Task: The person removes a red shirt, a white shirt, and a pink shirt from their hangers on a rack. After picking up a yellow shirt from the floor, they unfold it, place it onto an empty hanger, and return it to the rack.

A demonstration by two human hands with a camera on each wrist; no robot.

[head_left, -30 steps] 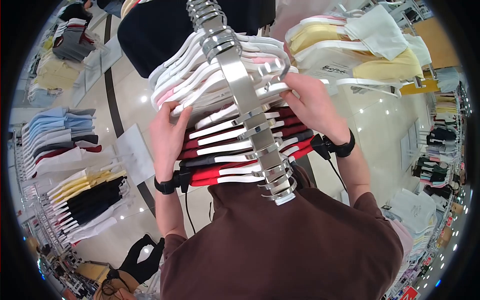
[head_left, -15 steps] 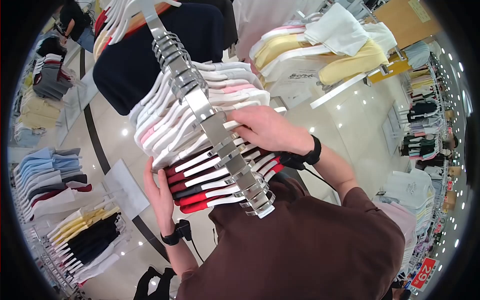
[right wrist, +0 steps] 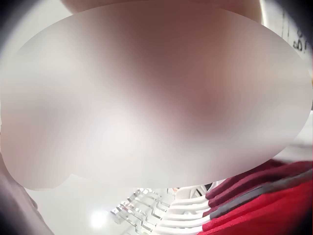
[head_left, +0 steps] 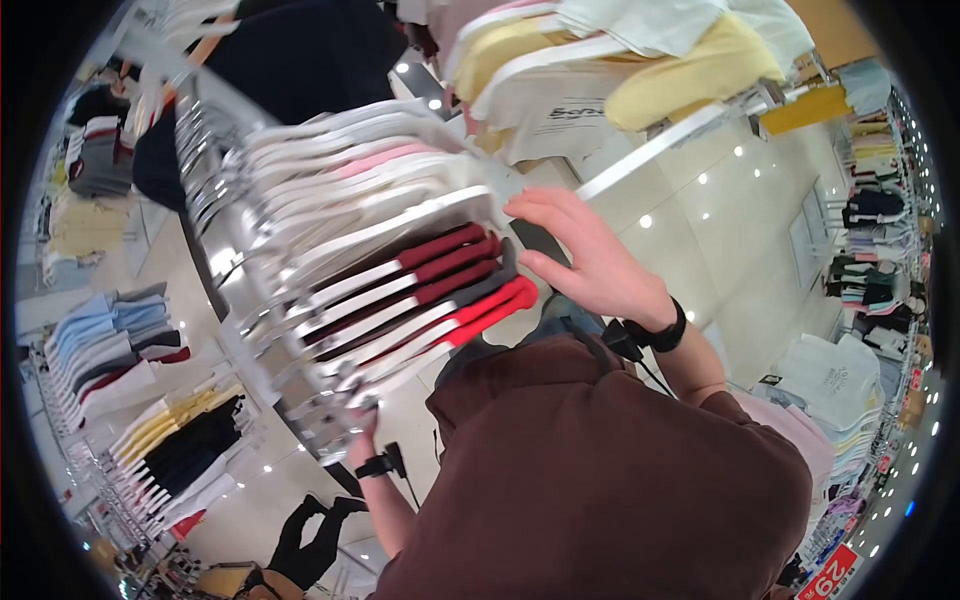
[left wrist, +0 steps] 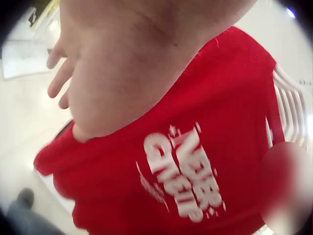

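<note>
White hangers with maroon, dark grey and red garments hang on a metal rail, behind them white and pink ones. My left hand is low beside the rail's near end, partly hidden. In the left wrist view that hand is at a red shirt with white lettering, its visible fingers extended; contact is unclear. Right of the garments, my right hand has its fingers extended and holds nothing. The right wrist view is mostly blurred, with white hangers and red cloth at the bottom.
Yellow and white garments hang at the upper right beside a white bar. More clothing racks line both sides. Someone's dark-clad legs show at the lower left. A red sign is at lower right.
The rail and its hangers have shifted left and turned in the head view. My right hand has let go of a hanger and moved right; my left hand has moved down toward the rail's near end.
</note>
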